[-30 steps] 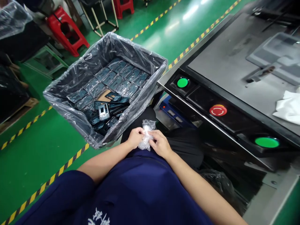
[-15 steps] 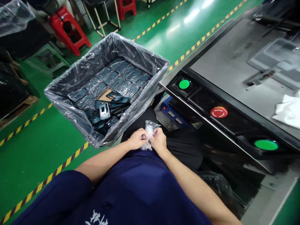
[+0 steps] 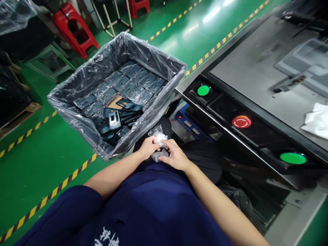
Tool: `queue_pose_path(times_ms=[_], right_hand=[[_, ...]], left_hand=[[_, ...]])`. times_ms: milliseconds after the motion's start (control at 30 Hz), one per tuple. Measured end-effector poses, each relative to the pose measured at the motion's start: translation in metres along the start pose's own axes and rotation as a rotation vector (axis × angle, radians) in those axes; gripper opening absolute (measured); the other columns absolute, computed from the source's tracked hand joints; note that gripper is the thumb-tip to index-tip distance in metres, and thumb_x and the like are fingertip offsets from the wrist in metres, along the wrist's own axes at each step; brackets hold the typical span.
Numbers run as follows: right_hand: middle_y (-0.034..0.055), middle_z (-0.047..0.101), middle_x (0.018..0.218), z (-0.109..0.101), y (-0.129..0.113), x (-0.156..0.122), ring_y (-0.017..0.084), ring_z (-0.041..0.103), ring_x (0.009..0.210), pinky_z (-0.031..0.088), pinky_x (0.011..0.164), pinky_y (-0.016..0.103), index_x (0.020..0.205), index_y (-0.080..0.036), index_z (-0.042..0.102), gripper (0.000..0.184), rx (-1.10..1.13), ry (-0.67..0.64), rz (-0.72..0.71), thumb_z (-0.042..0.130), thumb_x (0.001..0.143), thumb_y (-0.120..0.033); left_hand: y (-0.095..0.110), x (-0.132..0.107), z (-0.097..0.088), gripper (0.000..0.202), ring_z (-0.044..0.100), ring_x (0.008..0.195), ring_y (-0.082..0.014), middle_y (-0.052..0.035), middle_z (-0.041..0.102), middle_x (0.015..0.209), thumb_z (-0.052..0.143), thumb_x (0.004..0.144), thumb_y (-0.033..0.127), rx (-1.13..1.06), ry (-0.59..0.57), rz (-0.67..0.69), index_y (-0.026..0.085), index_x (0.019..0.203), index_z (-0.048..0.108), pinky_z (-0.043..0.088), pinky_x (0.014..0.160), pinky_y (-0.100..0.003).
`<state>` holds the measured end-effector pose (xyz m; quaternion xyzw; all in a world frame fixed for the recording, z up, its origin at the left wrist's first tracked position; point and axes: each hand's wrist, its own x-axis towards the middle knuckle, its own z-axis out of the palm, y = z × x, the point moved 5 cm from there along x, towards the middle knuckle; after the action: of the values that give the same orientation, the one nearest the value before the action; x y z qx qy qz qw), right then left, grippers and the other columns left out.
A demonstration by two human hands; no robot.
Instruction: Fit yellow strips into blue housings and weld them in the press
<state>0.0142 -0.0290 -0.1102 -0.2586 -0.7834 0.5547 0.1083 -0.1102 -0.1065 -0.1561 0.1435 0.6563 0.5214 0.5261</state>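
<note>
Close to my body, above my lap, both hands work on a small crumpled clear plastic bag point(image 3: 161, 155) with something whitish in it. My left hand point(image 3: 148, 147) is closed, its fingertips pinching the bag from the left. On the other side my right hand point(image 3: 177, 155) has its thumb and fingers bent round the bag's right part. What the bag contains is too blurred to name. Just ahead and left stands a bin point(image 3: 77, 131) lined with clear plastic. Inside lie rows of wrapped dark flat parts point(image 3: 129, 88), loose dark parts and one silver-grey part point(image 3: 114, 120).
At right a metal machine table point(image 3: 246, 68) bears two green buttons point(image 3: 203, 90) and a red emergency stop button point(image 3: 241, 122). A white cloth point(image 3: 317, 121) and a translucent fixture point(image 3: 302, 63) lie on it. Red stools point(image 3: 77, 30) stand at the far left.
My right hand has shifted right and opened its grip wider around the bag. The whitish bundle now sits farther forward between my fingers, with loose plastic below it.
</note>
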Motion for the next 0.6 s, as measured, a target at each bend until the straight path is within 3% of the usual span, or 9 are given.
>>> queue_pose_path(times_ms=[100, 267, 333, 433, 533, 600], right_hand=[[0.0048, 0.059, 0.091, -0.005, 0.007, 0.004, 0.017, 0.056, 0.073, 0.05, 0.073, 0.032, 0.099, -0.02, 0.067, 0.025, -0.125, 0.19, 0.045, 0.061, 0.075, -0.022], [0.0032, 0.063, 0.085, -0.004, 0.036, 0.007, 0.017, 0.058, 0.07, 0.051, 0.069, 0.031, 0.093, -0.019, 0.06, 0.026, 0.07, 0.503, 0.295, 0.064, 0.071, -0.032], [0.0011, 0.062, 0.078, 0.0, 0.042, 0.005, 0.017, 0.057, 0.066, 0.05, 0.066, 0.031, 0.086, -0.02, 0.058, 0.024, 0.151, 0.568, 0.385, 0.064, 0.072, -0.038], [0.0012, 0.061, 0.078, 0.01, 0.041, 0.003, 0.018, 0.058, 0.069, 0.051, 0.069, 0.032, 0.086, -0.02, 0.06, 0.021, 0.274, 0.472, 0.409, 0.061, 0.072, -0.035], [0.0045, 0.064, 0.097, 0.021, 0.031, -0.003, 0.02, 0.062, 0.089, 0.052, 0.083, 0.036, 0.108, -0.02, 0.061, 0.037, 0.446, 0.235, 0.314, 0.058, 0.072, -0.031], [0.0074, 0.061, 0.116, 0.027, 0.023, -0.009, 0.021, 0.061, 0.102, 0.052, 0.088, 0.037, 0.127, -0.023, 0.053, 0.058, 0.487, 0.086, 0.24, 0.061, 0.069, -0.028]], left_hand=[[-0.001, 0.002, 0.001, 0.029, 0.05, 0.05, -0.0086, 0.0076, 0.049, 0.053, 0.069, 0.054, 0.014, -0.081, -0.097, -0.036, 0.019, 0.062, 0.042, 0.04, 0.053, -0.022], [-0.003, 0.002, -0.001, 0.029, 0.044, 0.052, -0.0059, 0.0081, 0.047, 0.057, 0.072, 0.056, 0.015, -0.087, -0.165, -0.008, 0.017, 0.065, 0.045, 0.036, 0.053, -0.02], [-0.002, -0.001, 0.002, 0.031, 0.046, 0.055, -0.0057, 0.0079, 0.049, 0.061, 0.075, 0.054, 0.012, -0.035, -0.248, 0.023, 0.016, 0.07, 0.048, 0.037, 0.056, -0.02], [-0.001, -0.005, 0.007, 0.04, 0.052, 0.06, -0.0079, 0.0072, 0.053, 0.067, 0.076, 0.05, 0.009, -0.001, -0.344, 0.017, 0.017, 0.08, 0.05, 0.039, 0.058, -0.02], [-0.001, -0.002, 0.0, 0.031, 0.05, 0.06, -0.008, 0.0065, 0.053, 0.067, 0.071, 0.057, 0.011, 0.032, -0.199, 0.04, 0.017, 0.08, 0.052, 0.039, 0.058, -0.021], [-0.003, 0.002, -0.004, 0.024, 0.05, 0.061, -0.0085, 0.0052, 0.055, 0.068, 0.068, 0.062, 0.013, 0.029, -0.105, 0.029, 0.016, 0.08, 0.054, 0.039, 0.058, -0.022]])
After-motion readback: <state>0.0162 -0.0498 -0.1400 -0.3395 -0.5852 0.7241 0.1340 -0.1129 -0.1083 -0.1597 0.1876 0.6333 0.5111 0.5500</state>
